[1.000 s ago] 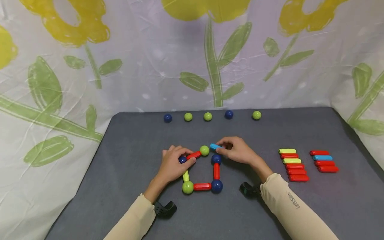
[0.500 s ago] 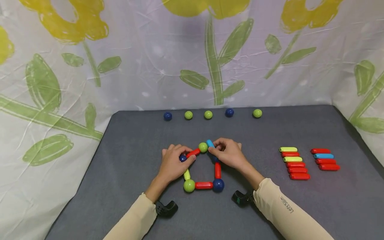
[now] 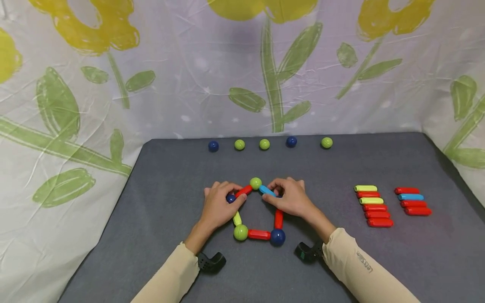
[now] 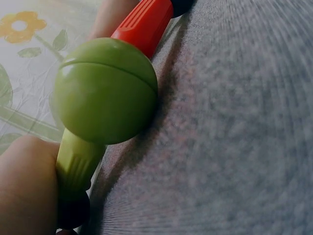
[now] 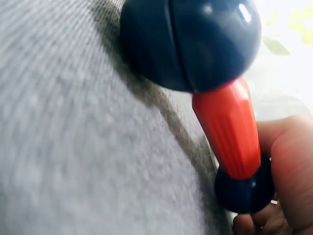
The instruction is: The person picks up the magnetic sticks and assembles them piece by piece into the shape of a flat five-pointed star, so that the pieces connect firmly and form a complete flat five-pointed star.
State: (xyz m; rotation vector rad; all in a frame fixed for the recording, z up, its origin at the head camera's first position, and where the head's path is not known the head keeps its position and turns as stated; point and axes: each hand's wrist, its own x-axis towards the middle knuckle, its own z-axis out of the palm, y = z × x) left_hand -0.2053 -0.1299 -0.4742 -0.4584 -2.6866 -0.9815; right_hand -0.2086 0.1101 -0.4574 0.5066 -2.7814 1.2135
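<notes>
Head view: our right hand (image 3: pixel 289 195) pinches the blue stick (image 3: pixel 267 190) at the ring (image 3: pixel 259 235)'s one o'clock, our left hand (image 3: pixel 221 203) the ten-o'clock ball (image 3: pixel 230 198). Right-wrist view: the red stick (image 5: pixel 230 129) is joined; we're seemingly closing the ring, next needing both ends seated.

Five-sided outline on the grey table (image 3: pixel 322 168), nearer its left edge than its right: far green ball (image 3: pixel 255 183); slanting red rod (image 3: pixel 243 191); left blue ball (image 3: pixel 230 198), partly covered; yellow rod (image 3: pixel 237 219); near green ball (image 3: pixel 240 232). Base red rod (image 3: pixel 259 234), roughly parallel to the far edge, joins corner blue ball (image 3: pixel 278 237); upright-running red rod (image 5: pixel 230 129), ribbed, joins third blue ball (image 5: pixel 243 193). Light blue rod (image 3: pixel 267 191), slanted, has one end at the far green ball, the other hidden.
</notes>
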